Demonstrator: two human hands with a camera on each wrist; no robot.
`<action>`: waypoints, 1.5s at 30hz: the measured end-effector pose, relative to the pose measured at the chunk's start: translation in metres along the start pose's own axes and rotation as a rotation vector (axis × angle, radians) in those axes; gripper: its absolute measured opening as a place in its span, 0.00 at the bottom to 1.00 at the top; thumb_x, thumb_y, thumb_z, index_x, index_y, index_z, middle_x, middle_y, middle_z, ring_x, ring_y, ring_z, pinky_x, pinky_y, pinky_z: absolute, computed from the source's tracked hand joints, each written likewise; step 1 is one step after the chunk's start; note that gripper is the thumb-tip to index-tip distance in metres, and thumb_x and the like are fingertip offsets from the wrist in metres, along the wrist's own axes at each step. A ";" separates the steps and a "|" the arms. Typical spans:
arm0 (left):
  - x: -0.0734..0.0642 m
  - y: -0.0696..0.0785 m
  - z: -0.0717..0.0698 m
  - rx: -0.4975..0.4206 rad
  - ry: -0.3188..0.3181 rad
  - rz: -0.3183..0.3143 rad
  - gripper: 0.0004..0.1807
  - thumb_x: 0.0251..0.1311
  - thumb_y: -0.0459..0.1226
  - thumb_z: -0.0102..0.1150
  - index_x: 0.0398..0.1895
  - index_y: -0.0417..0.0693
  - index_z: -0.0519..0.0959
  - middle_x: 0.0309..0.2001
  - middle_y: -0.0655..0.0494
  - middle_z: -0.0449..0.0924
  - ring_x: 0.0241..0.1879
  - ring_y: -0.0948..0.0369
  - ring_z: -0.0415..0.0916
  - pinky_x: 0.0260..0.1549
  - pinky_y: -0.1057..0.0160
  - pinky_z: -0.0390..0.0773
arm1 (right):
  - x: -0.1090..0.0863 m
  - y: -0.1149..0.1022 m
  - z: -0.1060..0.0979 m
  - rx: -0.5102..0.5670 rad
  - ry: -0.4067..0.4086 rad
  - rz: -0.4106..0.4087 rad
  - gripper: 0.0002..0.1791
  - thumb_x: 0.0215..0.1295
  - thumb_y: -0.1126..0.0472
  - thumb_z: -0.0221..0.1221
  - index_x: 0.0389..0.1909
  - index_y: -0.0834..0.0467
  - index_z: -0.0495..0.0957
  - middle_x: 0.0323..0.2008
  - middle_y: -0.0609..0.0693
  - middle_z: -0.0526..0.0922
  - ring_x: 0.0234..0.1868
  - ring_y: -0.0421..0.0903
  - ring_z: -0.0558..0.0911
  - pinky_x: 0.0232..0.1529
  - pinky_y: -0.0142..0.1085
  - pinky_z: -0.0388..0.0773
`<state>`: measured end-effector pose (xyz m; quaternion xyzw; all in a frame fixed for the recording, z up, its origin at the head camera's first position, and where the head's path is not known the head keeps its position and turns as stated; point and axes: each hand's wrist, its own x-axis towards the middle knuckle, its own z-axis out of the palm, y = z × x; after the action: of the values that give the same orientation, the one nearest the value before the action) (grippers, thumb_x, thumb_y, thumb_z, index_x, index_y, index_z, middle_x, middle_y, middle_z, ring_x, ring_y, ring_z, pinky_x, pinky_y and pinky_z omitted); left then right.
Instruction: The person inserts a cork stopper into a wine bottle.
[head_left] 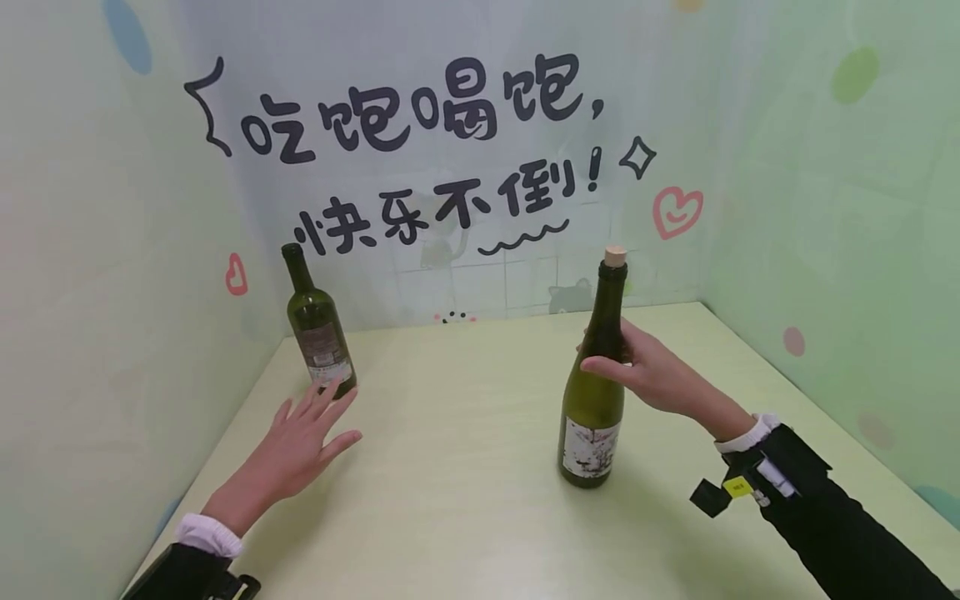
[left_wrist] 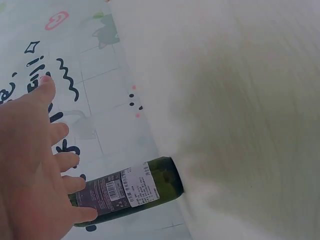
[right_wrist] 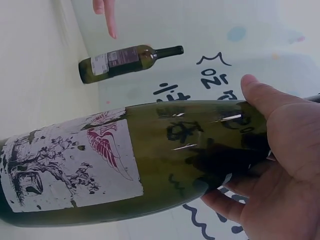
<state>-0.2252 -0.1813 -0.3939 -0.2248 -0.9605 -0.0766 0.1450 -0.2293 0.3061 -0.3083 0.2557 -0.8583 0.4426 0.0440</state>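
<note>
Altogether two bottles: right hand [head_left: 660, 371] grips corked bottle [head_left: 594, 400], left hand [head_left: 300, 446] open beside uncorked bottle [head_left: 318, 333].

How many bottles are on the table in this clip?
2. A dark green bottle stands at the back left, just beyond the open left hand. A corked bottle stands right of centre, gripped by the right hand.

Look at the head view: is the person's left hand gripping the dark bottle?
No. The left hand is spread open just short of the dark bottle, fingers straight.
</note>
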 end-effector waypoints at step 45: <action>-0.022 -0.034 0.007 -0.023 -0.051 -0.142 0.43 0.66 0.64 0.37 0.75 0.45 0.57 0.73 0.35 0.47 0.71 0.35 0.38 0.58 0.28 0.39 | -0.007 0.052 -0.059 -0.105 0.131 0.049 0.27 0.70 0.51 0.53 0.60 0.65 0.62 0.51 0.59 0.73 0.49 0.55 0.75 0.51 0.53 0.72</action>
<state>-0.2235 -0.2186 -0.4100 -0.1598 -0.9764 -0.0920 0.1122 -0.2569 0.3801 -0.3129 0.2024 -0.8818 0.4136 0.1024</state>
